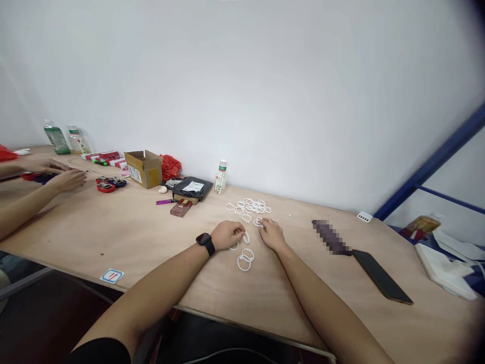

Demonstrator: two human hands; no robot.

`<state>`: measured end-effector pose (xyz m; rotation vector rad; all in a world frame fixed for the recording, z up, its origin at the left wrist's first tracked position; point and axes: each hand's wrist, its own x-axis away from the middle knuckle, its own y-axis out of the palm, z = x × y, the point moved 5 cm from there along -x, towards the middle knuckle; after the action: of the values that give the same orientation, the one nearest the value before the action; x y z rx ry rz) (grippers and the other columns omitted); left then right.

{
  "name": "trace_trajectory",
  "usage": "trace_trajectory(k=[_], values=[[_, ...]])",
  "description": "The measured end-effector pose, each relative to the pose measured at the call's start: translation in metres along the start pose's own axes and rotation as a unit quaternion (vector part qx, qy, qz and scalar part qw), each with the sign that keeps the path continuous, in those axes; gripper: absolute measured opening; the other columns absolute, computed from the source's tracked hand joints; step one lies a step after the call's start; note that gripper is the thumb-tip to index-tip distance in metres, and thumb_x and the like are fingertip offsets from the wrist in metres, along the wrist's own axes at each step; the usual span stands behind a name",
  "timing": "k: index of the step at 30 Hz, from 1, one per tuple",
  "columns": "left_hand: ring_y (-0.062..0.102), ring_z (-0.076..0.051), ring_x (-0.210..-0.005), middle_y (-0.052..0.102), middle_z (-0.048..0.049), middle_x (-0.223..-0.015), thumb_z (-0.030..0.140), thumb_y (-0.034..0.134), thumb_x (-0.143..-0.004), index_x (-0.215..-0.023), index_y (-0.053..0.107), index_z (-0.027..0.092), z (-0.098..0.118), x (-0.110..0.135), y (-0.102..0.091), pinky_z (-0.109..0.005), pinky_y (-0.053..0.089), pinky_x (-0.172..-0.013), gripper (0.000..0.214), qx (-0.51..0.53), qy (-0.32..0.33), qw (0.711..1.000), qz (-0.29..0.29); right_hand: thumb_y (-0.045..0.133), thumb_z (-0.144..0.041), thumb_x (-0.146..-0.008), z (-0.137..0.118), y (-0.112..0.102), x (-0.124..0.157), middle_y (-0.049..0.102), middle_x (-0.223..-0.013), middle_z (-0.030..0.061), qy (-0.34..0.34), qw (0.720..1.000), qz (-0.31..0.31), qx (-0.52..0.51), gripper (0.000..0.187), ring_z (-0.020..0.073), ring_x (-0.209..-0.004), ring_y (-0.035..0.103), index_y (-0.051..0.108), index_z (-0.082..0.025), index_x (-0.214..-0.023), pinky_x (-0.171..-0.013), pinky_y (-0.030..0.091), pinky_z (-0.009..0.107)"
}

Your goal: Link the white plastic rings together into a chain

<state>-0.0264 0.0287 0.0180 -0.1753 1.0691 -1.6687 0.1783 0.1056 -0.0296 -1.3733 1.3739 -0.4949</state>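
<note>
Rings (256, 207) heap at twelve o'clock on the counter (144, 237), presumably for easy reach; the left hand (226, 235) seems clamped on one upright ring (247, 238); the right hand (272, 233) touches another, its closure unclear.

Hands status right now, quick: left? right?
Left hand: curled, white ring at its fingertips; firm grip can't be told.
Right hand: fingertips at another white ring; open or closed can't be told.
</note>
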Motion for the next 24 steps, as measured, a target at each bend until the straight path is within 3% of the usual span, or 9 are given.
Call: trace_trajectory(k=[5, 11, 24], values=[[0.059, -0.013, -0.065, 0.069, -0.0010, -0.075, 0.020, 0.055, -0.078, -0.083, 0.068, 0.018, 0.001, 0.000, 0.004, -0.022, 0.042, -0.062, 0.014, -0.010, 0.005, 0.999, -0.038, 0.056, -0.018, -0.082, -0.004, -0.003, 0.001, 0.065, -0.115, 0.0061, -0.022, 0.999, 0.017, -0.028, 0.024, 0.0237, -0.104, 0.058, 0.070, -0.025, -0.101, -0.091, 0.043, 0.039], [0.058, -0.013, -0.068, 0.067, -0.0029, -0.081, 0.012, 0.056, -0.070, -0.077, 0.067, 0.016, 0.004, 0.000, 0.007, -0.022, 0.043, -0.064, 0.014, -0.029, 0.032, 0.997, -0.057, 0.051, -0.021, -0.086, -0.013, -0.011, 0.001, 0.066, -0.113, 0.0077, -0.043, 0.995, 0.015, -0.090, 0.024, 0.0223, -0.107, 0.058, 0.068, -0.021, -0.103, -0.095, 0.043, 0.039], [0.061, -0.013, -0.065, 0.070, -0.0018, -0.077, 0.025, 0.057, -0.081, -0.085, 0.069, 0.017, 0.005, 0.001, 0.002, -0.021, 0.044, -0.062, 0.014, 0.012, 0.016, 0.999, -0.039, 0.045, -0.037, -0.092, -0.029, -0.032, 0.005, 0.070, -0.112, 0.0068, -0.016, 0.976, 0.076, -0.201, 0.031, 0.0253, -0.103, 0.063, 0.065, -0.023, -0.111, -0.090, 0.048, 0.041]])
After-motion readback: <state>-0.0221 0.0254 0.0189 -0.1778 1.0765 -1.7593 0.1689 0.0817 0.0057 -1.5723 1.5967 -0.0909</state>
